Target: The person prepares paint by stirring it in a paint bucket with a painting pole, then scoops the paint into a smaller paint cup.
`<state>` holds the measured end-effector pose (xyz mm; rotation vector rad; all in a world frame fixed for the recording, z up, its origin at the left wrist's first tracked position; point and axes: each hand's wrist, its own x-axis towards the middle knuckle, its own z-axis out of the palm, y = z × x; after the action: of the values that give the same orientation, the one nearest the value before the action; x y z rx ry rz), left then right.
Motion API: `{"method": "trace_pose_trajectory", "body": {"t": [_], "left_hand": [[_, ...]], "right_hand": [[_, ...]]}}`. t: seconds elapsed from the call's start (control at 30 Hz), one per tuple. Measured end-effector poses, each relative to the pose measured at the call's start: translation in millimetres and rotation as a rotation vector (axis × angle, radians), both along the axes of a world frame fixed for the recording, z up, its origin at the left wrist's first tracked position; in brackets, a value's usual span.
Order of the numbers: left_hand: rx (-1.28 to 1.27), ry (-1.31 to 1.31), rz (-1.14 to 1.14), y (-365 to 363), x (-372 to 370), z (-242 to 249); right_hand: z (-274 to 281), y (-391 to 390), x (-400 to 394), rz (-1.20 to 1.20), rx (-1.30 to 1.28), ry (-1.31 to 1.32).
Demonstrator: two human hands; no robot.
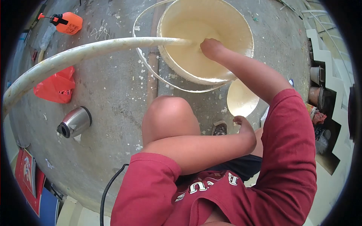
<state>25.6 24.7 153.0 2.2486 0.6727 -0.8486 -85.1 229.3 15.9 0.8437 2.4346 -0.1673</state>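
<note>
While the concrete floor spreads under me, the big pale bucket stands on it just beyond my knees. Its mouth faces up toward my head and its axis runs roughly upright, with the thin handle swung out around the left and near sides. To reach in well, I judge I should keep my forearm off the rim and move slowly, so the cream-coloured contents don't slop over.

Long and thick, the white pole has its long axis running from the left edge of my view across the bucket's rim, one end pointing into the mouth. It looks curved, though I cannot tell whether it truly is. I would mind that end, so near my knuckles. A pale round disc lies just beside the bucket on the near right.

Smallest are the fingers. My right fingers are curled in the bucket's mouth; whether they grip anything, I cannot tell. My left fingers hang loosely bent near the disc, with nothing that I can see in them.
</note>
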Motion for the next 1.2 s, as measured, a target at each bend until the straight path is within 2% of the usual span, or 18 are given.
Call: {"method": "trace_pose_trajectory", "body": {"t": [0.27,0.47,0.53,0.67,0.73,0.83,0.9,1.0,1.07,1.2], "left_hand": [[-0.004,-0.067,-0.021,2.5,-0.9,3.9],[0.016,-0.123,0.051,2.9,-7.1,11.0],[-0.016,-0.275,0.214,6.1,-21.8,20.6],[0.043,-0.23,0.234,-1.1,-11.1,12.8],[0.105,-0.314,0.218,-2.9,-15.2,12.9],[0.062,-0.216,0.166,-5.9,-1.9,4.3],[0.063,-0.209,0.165,-5.2,-5.4,6.9],[0.066,-0.163,0.117,-2.2,-11.7,10.8],[0.069,-0.121,0.063,-1.4,-14.2,10.9],[0.059,-0.132,0.117,0.0,-15.9,6.8]], "right_hand": [[-5.8,-3.5,-9.8,-0.106,-0.06,-0.053],[-18.2,-5.1,-7.4,-0.061,-0.108,-0.095],[-18.4,-5.6,-8.4,-0.055,-0.112,-0.088],[-15.8,-5.4,-12.5,-0.066,-0.128,-0.123],[-13.4,-4.0,-13.8,-0.075,-0.135,-0.104],[-16.0,0.8,-12.9,-0.05,-0.146,-0.127],[-20.8,7.9,-11.2,0.095,-0.173,-0.208],[-26.7,15.5,-9.8,0.109,-0.162,-0.166],[-17.4,17.3,-8.0,0.046,-0.177,-0.139],[7.5,14.7,-8.5,-0.027,-0.146,-0.076]]}}
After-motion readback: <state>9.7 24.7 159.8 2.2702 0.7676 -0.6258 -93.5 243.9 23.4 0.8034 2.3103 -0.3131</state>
